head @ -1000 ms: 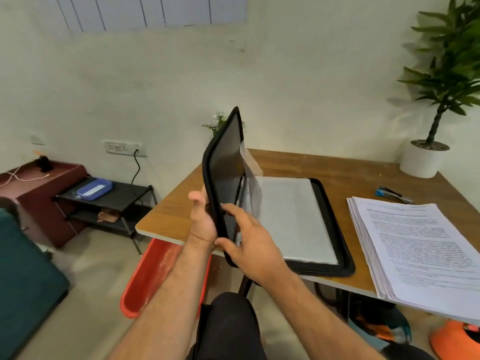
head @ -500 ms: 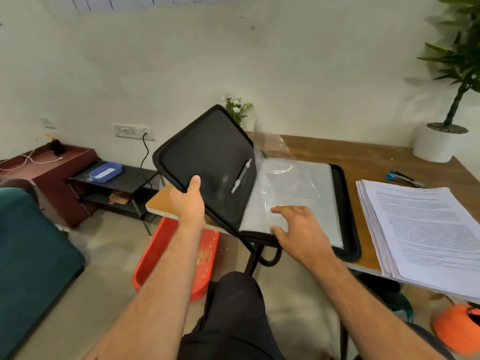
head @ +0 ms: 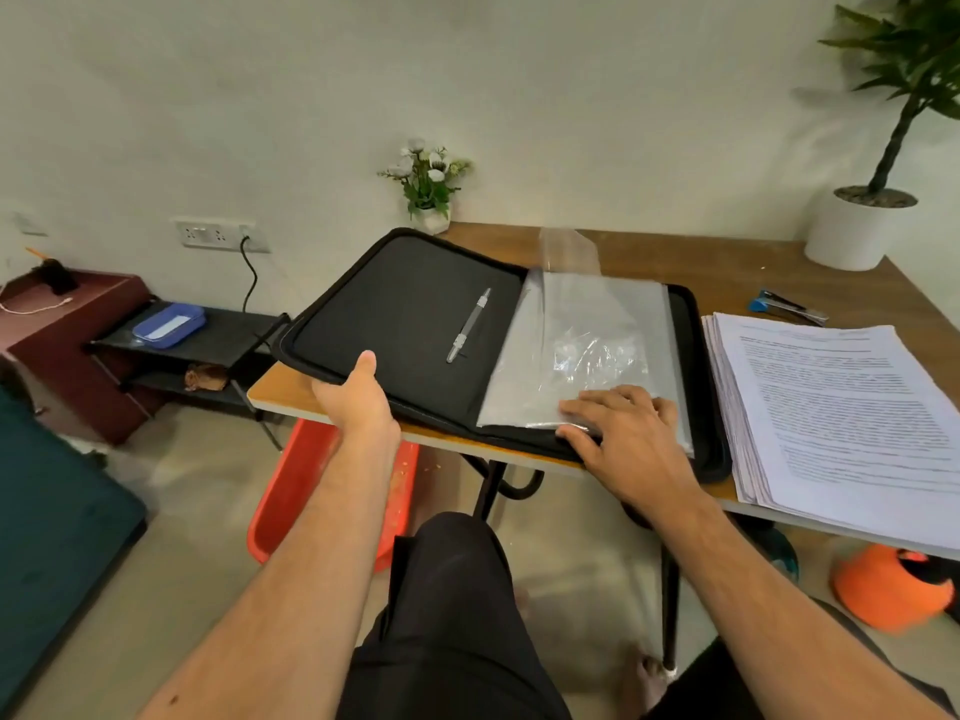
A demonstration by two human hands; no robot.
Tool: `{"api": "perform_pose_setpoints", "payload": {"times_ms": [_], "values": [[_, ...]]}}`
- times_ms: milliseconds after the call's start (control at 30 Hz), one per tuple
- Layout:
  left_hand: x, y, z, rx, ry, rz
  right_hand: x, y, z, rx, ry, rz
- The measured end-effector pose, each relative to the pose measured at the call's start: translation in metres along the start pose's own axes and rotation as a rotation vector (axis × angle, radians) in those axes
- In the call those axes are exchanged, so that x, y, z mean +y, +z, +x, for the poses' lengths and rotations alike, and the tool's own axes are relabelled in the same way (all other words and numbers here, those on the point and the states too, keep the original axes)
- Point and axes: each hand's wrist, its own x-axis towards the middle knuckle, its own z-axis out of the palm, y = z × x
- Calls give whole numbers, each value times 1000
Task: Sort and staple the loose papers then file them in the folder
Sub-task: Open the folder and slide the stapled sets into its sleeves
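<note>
Folder (head: 405, 309) now lies almost fully open at the table's (head: 727, 262) front left corner, its cover lowered far flatter than half a second ago, when you held it tilted well up; a second ago it stood nearly upright. Your left hand (head: 358, 402) grips the cover's near edge, thumb on top and fingers curled underneath, and that half overhangs the table's left edge. Your right hand (head: 623, 433) lies flat with fingers spread on the clear sleeves (head: 587, 350) at the folder's near edge, farther onto them than before; one sleeve stands up at the far edge. A pen (head: 469, 324) sits in the cover's loop. Papers (head: 841, 407) are stacked just right of the folder along the front edge, not moved, and the stapler (head: 787, 306) lies beyond them, toward the right edge. A white pot (head: 852, 231) stands at the far right corner, small flowers (head: 428, 179) at the far left.
</note>
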Motion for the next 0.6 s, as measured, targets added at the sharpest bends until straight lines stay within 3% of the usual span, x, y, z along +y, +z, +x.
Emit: {"api": "perform_pose_setpoints", "payload": {"times_ms": [167, 433, 600], "values": [[-3, -3, -9, 149, 76, 351, 4, 9, -3, 62, 5, 21], [-17, -9, -24, 18, 363, 881, 9, 9, 3, 14, -18, 103], [-18, -17, -34, -10, 341, 1323, 9, 8, -6, 21, -34, 144]]}}
